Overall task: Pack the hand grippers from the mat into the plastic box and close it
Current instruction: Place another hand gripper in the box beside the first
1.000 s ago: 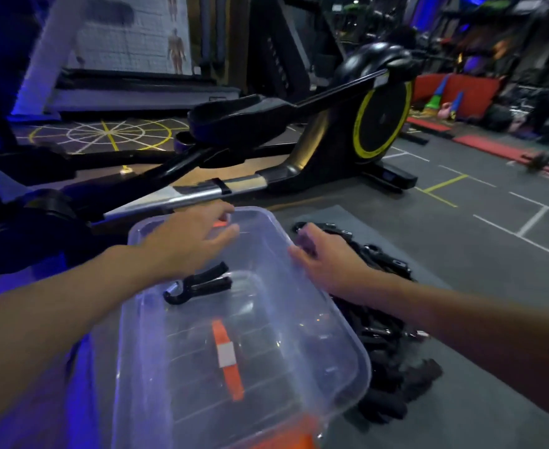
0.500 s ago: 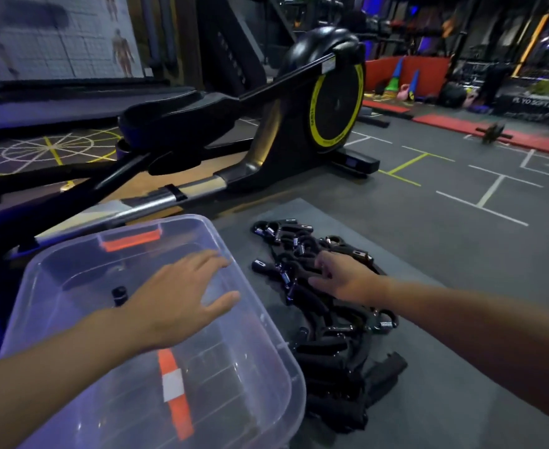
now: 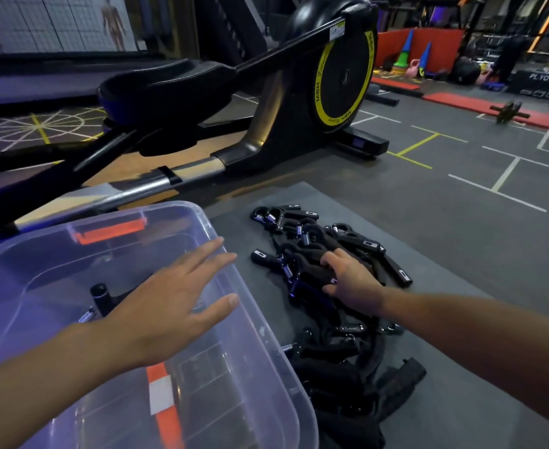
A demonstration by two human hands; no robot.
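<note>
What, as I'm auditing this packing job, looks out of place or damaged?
Nothing looks damaged or spilled. The hand grippers lie in a tangled heap on the mat, some overlapping; one lone gripper lies in the plastic box.

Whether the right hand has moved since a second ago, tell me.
Yes. The right hand left the box rim and went right, onto the grippers on the mat.

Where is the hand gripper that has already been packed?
Head view, lower left: the hand gripper lies inside the plastic box, toward its far-left side, partly covered by the left hand.
</note>
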